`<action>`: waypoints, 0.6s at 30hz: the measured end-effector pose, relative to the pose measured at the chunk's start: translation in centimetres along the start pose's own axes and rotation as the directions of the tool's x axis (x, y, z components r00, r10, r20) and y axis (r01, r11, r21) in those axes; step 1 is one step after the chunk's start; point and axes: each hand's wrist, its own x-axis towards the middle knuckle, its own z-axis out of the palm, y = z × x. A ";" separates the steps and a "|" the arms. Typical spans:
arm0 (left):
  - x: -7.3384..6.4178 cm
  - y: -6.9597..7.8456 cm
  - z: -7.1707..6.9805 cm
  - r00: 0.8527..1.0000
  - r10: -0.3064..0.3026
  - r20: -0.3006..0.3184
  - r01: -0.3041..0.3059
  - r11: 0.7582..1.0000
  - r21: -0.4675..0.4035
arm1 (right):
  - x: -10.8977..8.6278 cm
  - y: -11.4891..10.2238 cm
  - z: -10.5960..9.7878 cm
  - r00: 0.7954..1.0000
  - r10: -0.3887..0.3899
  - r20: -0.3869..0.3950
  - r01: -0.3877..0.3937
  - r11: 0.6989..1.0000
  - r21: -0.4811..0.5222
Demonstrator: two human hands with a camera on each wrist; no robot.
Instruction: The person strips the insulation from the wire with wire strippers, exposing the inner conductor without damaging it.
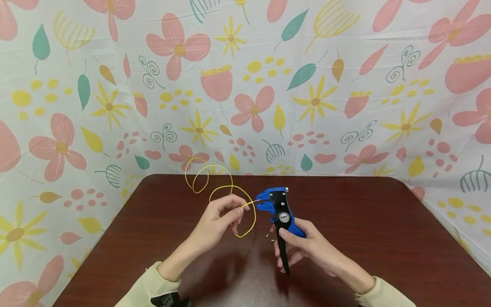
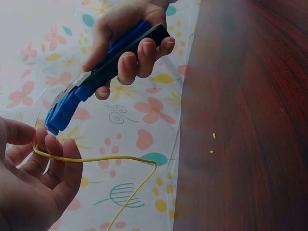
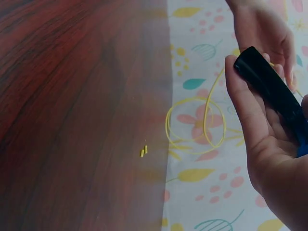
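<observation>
Wire (image 2: 115,158) in pinched left grip (image 1: 216,221), stripper (image 1: 281,209) in curled right grip (image 1: 312,246)

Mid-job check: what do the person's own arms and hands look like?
The left grip and right grip are bare hands, without gloves. The left sleeve and right sleeve are pale cream and plain. A black device shows against the left sleeve.

Over the table (image 1: 356,221) I see the left grip (image 1: 219,218) with the wire (image 2: 101,159), the wire stripper (image 1: 281,207) to its right in the right grip (image 1: 307,243). The wire's end reaches the stripper's head; its loops trail behind the left grip. Two loose bits (image 3: 142,153) lie on the table between both, nearer the right. A curtain (image 1: 251,110) hangs behind.
</observation>
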 end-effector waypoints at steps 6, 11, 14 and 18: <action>-0.1 0.0 -0.1 1.000 -0.001 0.001 0.001 1.000 0.013 | 0.4 0.0 0.3 1.000 -0.002 0.017 0.002 1.000 0.024; -0.1 0.1 -0.1 1.000 -0.011 -0.002 0.011 1.000 0.023 | 0.5 0.0 0.5 0.999 -0.017 0.033 0.015 0.999 0.036; -0.1 0.2 -0.1 1.000 -0.017 -0.001 0.017 1.000 0.024 | 0.6 0.1 0.6 0.999 -0.021 0.036 0.020 0.999 0.037; -0.1 0.1 -0.2 1.000 -0.026 -0.004 0.026 0.999 0.029 | 0.7 0.1 0.6 0.999 -0.027 0.041 0.025 0.999 0.043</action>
